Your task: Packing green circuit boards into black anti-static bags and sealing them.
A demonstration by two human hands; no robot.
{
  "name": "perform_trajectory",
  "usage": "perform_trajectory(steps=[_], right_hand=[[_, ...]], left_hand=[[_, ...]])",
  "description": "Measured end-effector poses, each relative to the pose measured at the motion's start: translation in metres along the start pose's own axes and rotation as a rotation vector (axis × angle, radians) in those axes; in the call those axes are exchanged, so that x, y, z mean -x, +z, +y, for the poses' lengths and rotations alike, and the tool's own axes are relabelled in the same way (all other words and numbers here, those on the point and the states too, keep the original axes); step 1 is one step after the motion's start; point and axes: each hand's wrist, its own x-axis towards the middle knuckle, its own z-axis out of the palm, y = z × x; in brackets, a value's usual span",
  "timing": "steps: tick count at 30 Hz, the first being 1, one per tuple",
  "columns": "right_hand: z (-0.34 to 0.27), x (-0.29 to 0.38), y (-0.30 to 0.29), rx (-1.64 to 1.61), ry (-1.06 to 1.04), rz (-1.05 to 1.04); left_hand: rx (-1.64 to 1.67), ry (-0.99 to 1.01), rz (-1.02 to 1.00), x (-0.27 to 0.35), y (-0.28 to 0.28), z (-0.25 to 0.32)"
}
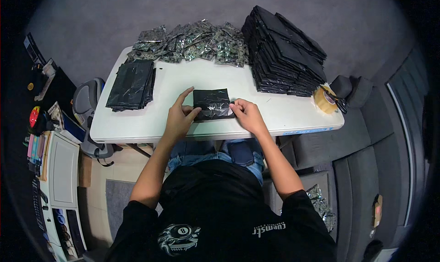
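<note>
A small, flat packet in black plastic [211,100] lies near the front edge of the white table, between my two hands. A shiny, creased strip, which looks like clear tape, crosses its lower half. My left hand [180,115] is at the packet's left side, thumb tip on the edge and index finger raised apart from it. Whether other left fingers grip underneath is hidden. At the right edge, my right hand [247,114] pinches the black plastic between thumb and fingers.
A stack of flat black packets [132,84] lies left on the white table [178,76]. Shiny, patterned bags [202,41] line the back. A tall black pile [282,52] stands right, beside a tape roll [325,102] and black-handled scissors [338,102].
</note>
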Motion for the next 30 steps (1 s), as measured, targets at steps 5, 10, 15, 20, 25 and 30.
perform_trajectory(steps=[5, 10, 15, 20, 25, 30], right_hand=[[-0.003, 0.000, 0.007, 0.078, 0.011, 0.069], [-0.004, -0.001, 0.014, 0.157, -0.005, 0.154], [-0.008, -0.005, 0.022, 0.283, -0.004, 0.197], [-0.013, -0.008, 0.022, 0.349, 0.010, 0.163], [-0.015, -0.010, 0.027, 0.449, 0.002, 0.156], [-0.017, -0.013, 0.026, 0.481, 0.013, 0.149]], left_hand=[[0.052, -0.044, 0.050, -0.010, 0.005, -0.001], [-0.006, -0.005, 0.067, -0.014, 0.008, 0.003], [-0.122, 0.030, 0.098, -0.009, 0.009, 0.003], [-0.135, 0.098, 0.192, -0.003, 0.015, 0.001], [-0.168, 0.070, 0.189, -0.001, 0.012, 0.001], [-0.203, 0.078, 0.218, 0.004, 0.015, 0.002]])
